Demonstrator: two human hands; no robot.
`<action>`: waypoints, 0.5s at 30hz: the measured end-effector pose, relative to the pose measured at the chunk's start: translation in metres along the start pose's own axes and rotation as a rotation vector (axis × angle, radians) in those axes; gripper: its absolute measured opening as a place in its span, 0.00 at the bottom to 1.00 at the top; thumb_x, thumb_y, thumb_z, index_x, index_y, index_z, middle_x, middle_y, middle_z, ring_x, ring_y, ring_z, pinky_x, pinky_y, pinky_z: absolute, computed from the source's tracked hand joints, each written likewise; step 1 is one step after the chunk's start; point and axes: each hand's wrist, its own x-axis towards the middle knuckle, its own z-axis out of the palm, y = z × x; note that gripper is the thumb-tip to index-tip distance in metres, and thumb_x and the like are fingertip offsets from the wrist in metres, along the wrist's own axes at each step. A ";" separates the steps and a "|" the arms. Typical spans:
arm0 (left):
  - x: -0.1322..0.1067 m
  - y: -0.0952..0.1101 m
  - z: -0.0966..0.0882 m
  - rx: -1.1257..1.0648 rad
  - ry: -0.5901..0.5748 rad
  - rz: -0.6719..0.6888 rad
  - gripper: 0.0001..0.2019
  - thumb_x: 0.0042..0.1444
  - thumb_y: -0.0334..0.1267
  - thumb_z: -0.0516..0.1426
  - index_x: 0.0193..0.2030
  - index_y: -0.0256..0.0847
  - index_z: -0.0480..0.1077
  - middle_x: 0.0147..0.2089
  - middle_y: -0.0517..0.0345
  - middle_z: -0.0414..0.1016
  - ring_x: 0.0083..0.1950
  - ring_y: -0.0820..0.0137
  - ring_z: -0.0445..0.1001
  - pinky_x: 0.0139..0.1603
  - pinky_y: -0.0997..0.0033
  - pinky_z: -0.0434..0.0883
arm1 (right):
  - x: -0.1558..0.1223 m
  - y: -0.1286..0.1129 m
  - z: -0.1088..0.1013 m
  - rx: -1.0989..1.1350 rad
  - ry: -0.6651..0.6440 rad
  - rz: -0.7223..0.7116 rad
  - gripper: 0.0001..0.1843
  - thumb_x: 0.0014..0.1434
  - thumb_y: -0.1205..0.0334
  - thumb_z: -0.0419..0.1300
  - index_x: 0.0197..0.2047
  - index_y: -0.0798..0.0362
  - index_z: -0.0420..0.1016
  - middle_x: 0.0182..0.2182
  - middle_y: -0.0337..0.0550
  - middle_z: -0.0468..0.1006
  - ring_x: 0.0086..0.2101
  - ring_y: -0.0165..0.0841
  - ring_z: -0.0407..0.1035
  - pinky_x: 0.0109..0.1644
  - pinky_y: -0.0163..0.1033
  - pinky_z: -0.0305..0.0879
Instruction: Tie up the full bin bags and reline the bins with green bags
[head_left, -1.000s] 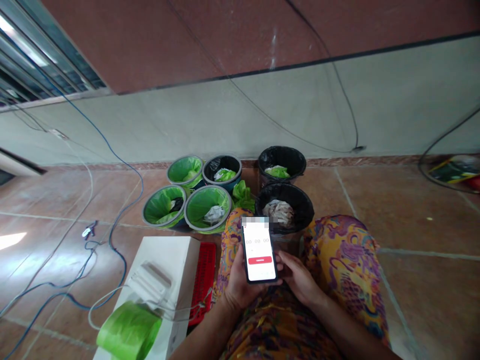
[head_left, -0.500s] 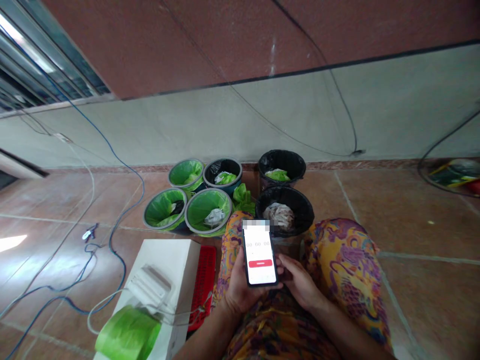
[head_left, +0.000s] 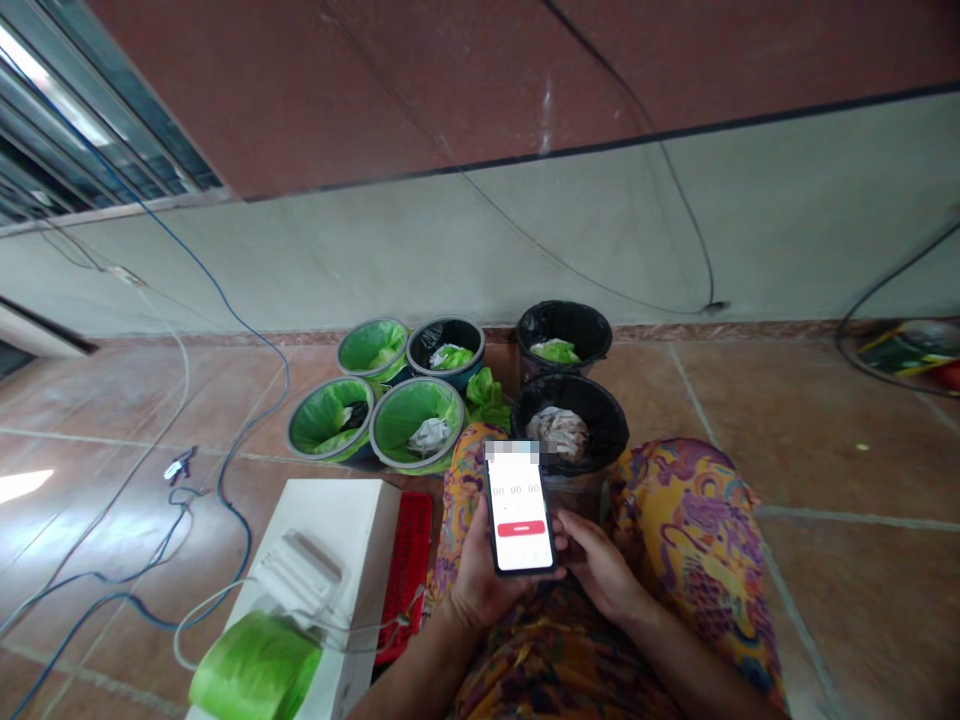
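Observation:
A smartphone [head_left: 520, 550] with a lit white screen, a row of zeros and a red button lies upright in front of my lap. My left hand [head_left: 478, 570] is wrapped round it from the left and beneath, its fingertips showing past the lower right corner. My right hand [head_left: 600, 565] is closed at the phone's right edge, its fingers curled against the side and partly hidden. Just beyond the phone stands a black-lined bin [head_left: 607, 430] holding crumpled whitish-brown material. My knees in patterned yellow and purple trousers [head_left: 694, 540] flank the hands.
Several more lined bins, among them a green-lined bin [head_left: 394, 425], stand near the wall. At left are a white box [head_left: 322, 500] carrying a white device [head_left: 298, 570] and a green bag roll [head_left: 251, 665], and a red basket [head_left: 405, 560]. A blue cable [head_left: 225, 480] crosses the tiled floor.

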 end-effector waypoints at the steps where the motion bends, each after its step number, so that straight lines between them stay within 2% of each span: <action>1: 0.000 0.000 0.001 0.007 0.002 -0.004 0.35 0.60 0.62 0.45 0.56 0.31 0.70 0.49 0.40 0.78 0.46 0.56 0.78 0.44 0.55 0.74 | 0.000 0.000 0.000 -0.005 -0.002 -0.003 0.22 0.43 0.44 0.71 0.33 0.54 0.80 0.20 0.36 0.71 0.22 0.28 0.65 0.20 0.32 0.63; 9: -0.001 0.000 0.005 0.076 0.033 0.000 0.35 0.59 0.64 0.44 0.53 0.34 0.73 0.48 0.43 0.78 0.46 0.56 0.77 0.45 0.54 0.73 | 0.000 0.000 -0.001 -0.012 0.009 -0.017 0.22 0.43 0.44 0.71 0.33 0.54 0.79 0.20 0.36 0.71 0.23 0.28 0.66 0.20 0.32 0.64; 15: -0.001 0.000 0.007 0.037 0.042 -0.005 0.35 0.60 0.63 0.44 0.54 0.33 0.72 0.47 0.42 0.78 0.45 0.56 0.78 0.43 0.55 0.74 | -0.001 -0.001 -0.001 0.001 -0.027 -0.009 0.21 0.44 0.45 0.70 0.31 0.55 0.78 0.19 0.35 0.69 0.22 0.27 0.64 0.20 0.31 0.63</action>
